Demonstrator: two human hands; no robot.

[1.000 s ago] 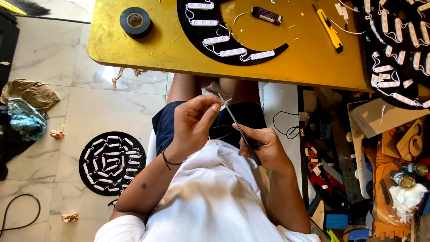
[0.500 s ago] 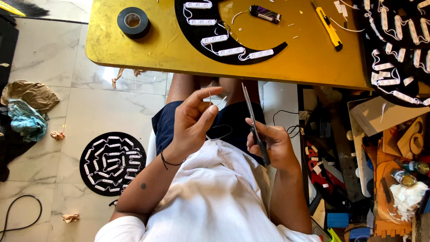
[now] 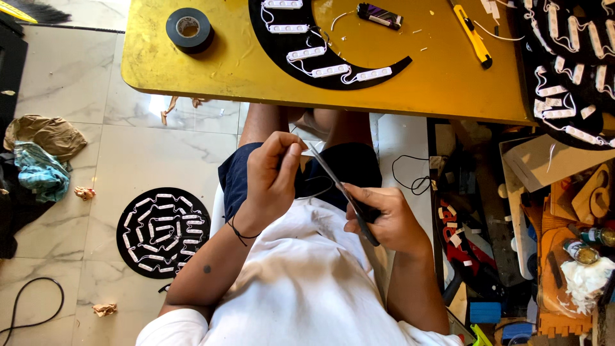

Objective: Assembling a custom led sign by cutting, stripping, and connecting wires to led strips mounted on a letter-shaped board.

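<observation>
I sit at a yellow table [image 3: 410, 83] and look down at my lap. My left hand [image 3: 272, 176] pinches something small and pale between thumb and fingertips. My right hand [image 3: 384, 218] grips long dark scissors [image 3: 339, 189], whose tips point up-left and meet the pinched piece at my left fingertips. On the table above lies a black curved panel [image 3: 301, 48] with several white light modules wired along it.
A black tape roll [image 3: 188, 29], a dark lighter [image 3: 379, 15] and a yellow utility knife [image 3: 473, 37] lie on the table. Another black panel with modules [image 3: 570, 70] sits at right. A round black disc with modules [image 3: 163, 230] lies on the floor left; cluttered boxes stand right.
My left hand has closed its fingers into a pinch again. The scissors have tilted so that their tips reach my left fingertips. My right hand has shifted slightly.
</observation>
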